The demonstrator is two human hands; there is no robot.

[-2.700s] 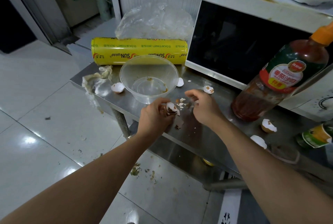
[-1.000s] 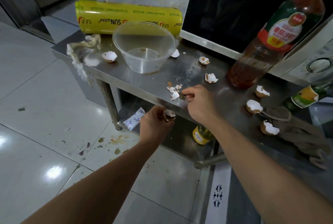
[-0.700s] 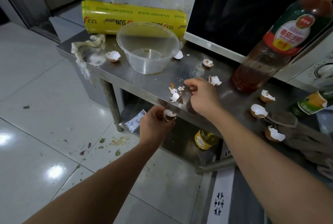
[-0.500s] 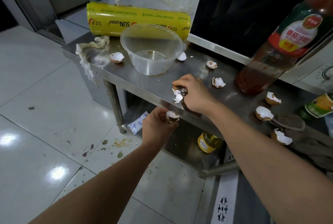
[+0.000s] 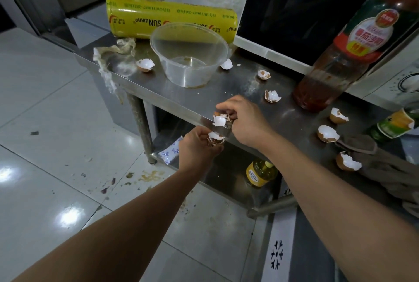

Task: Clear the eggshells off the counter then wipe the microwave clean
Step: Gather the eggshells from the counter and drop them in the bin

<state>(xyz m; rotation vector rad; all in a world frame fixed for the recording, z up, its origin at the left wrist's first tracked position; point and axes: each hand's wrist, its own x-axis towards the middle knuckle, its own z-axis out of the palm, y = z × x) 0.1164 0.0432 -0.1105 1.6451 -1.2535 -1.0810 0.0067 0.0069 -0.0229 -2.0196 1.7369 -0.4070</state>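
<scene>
My left hand (image 5: 196,148) holds an eggshell half (image 5: 215,138) just below the steel counter's front edge (image 5: 172,102). My right hand (image 5: 243,120) pinches small white shell fragments (image 5: 219,120) right above it, at the counter edge. Several more eggshell halves lie on the counter: one by the bowl's left side (image 5: 145,65), one near the bottle (image 5: 272,96), others at the right (image 5: 327,133). The microwave (image 5: 317,16) stands at the back, its door dark.
A clear plastic bowl (image 5: 189,54) sits before a yellow cling-wrap roll (image 5: 172,18). A sauce bottle (image 5: 349,54) leans at the microwave. A brown cloth (image 5: 385,168) lies at right. A green-labelled bottle (image 5: 394,122) lies beside it. A yellow bottle (image 5: 260,172) stands on the lower shelf. The floor is stained.
My right hand gathered the loose fragments and drew them toward the counter edge above my left hand. My left hand kept its shell and stayed below the edge.
</scene>
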